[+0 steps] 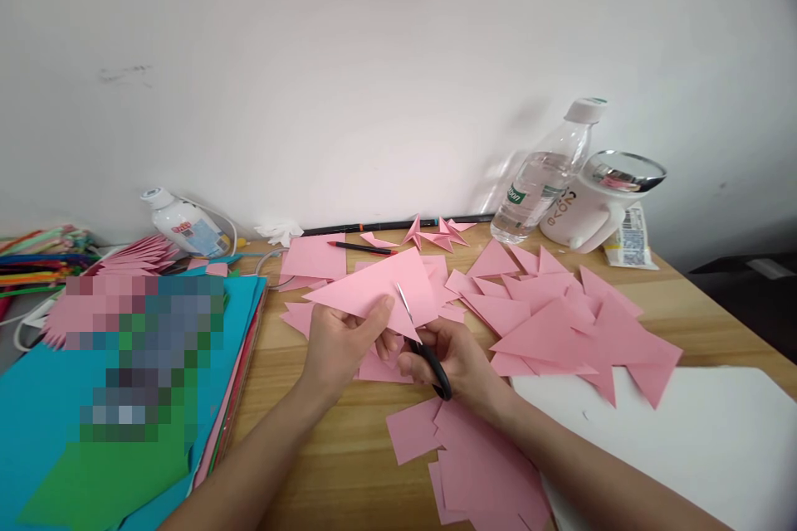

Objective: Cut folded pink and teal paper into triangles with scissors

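Note:
My left hand (349, 344) is closed on a piece of pink paper (367, 286), thumb on top and fingers beneath. The paper tapers to a point at its left end. In my right hand (457, 357) is a pair of scissors (436, 369) with black handles. One silver blade lies over the paper's face, right of my left thumb; the other blade is hidden behind the sheet. Below my hands lie pink paper sheets (486, 465), partly under my right forearm. A heap of pink paper triangles (554, 319) spreads to the right.
Folded pink paper points (436, 232) and a red-tipped black pen (361, 247) lie near the wall. A water bottle (541, 182) and white mug (585, 207) stand back right. Blue paper (242, 323) is at left, a white board (672, 440) at right.

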The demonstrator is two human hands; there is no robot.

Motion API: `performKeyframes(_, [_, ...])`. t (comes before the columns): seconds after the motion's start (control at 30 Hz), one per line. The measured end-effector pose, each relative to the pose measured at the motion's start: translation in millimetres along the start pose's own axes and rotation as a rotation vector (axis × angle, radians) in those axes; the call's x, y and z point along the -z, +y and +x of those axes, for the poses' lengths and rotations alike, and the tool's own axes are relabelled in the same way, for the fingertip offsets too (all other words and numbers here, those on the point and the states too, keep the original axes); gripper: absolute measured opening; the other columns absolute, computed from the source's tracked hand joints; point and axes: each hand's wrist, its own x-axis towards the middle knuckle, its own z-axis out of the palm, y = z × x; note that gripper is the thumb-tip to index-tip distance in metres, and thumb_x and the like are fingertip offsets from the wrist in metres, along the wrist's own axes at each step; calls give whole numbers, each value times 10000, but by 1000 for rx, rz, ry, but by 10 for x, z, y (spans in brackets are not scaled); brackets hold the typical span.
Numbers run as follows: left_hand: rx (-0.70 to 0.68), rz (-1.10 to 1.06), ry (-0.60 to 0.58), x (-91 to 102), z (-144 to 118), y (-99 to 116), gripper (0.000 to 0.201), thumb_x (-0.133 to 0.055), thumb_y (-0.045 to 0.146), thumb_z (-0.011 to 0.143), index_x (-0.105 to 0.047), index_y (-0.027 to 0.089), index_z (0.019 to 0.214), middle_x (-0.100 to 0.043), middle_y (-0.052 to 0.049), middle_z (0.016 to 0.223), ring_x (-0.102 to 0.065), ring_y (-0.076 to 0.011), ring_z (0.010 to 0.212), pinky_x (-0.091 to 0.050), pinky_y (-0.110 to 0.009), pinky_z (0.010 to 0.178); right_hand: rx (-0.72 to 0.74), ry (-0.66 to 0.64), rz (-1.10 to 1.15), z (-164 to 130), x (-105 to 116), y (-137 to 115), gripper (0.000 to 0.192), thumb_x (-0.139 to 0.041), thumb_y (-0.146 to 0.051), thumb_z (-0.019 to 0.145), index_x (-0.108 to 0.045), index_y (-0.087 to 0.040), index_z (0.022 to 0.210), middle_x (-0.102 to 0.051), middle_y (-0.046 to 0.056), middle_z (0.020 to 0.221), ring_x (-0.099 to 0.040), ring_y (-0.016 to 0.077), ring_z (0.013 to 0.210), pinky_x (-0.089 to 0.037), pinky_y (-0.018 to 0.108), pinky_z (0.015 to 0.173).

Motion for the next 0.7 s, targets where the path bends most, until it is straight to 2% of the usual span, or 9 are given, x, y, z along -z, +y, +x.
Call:
performKeyframes(0.13, [6, -7, -1, 1, -3, -8, 256, -546, 232, 759, -563, 126, 527, -573, 1, 413, -519, -92, 345, -430, -185, 366, 3, -5, -38, 5, 9, 8, 338, -759, -343, 582, -542, -134, 735, -534, -19, 598, -439, 77, 486, -376, 202, 476])
performKeyframes(0.43, [19, -6, -1, -5, -15, 9, 265, -545, 240, 757, -564, 128, 517, -571, -4, 411, -517, -99, 346, -430, -201, 369, 8, 1, -84, -3, 9, 6, 354, -742, -407, 590, -519, -149, 682, -488, -39, 516, -421, 76, 440, -343, 200, 427])
performKeyframes(0.7, [34, -18, 9, -8, -9, 32, 240, -555, 248, 745, -567, 125, 539, -570, -5, 411, -512, -103, 344, -434, -211, 372, -9, -16, -55, 3, 10, 10, 325, -736, -371, 617, -525, -136, 691, -501, -41, 503, -420, 62, 410, -326, 181, 386])
